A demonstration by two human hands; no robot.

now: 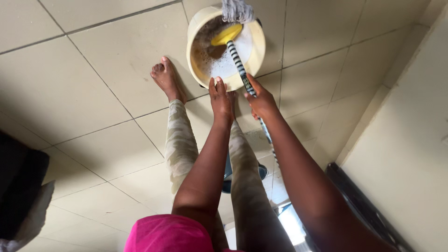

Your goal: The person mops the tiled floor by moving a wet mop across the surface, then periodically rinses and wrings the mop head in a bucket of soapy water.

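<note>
A cream bucket stands on the tiled floor in front of my feet, holding foamy, brownish water. A mop with a yellow head socket and grey strands hangs over the bucket's far rim. Its black-and-white striped handle runs down toward me. My right hand is closed around this handle just below the bucket. My left hand reaches toward the bucket's near rim with fingers straight and holds nothing.
Beige floor tiles spread to the left. A cream wall with a dark strip along its base runs on the right. A dark object with a pale cloth sits at the left edge. My bare left foot stands beside the bucket.
</note>
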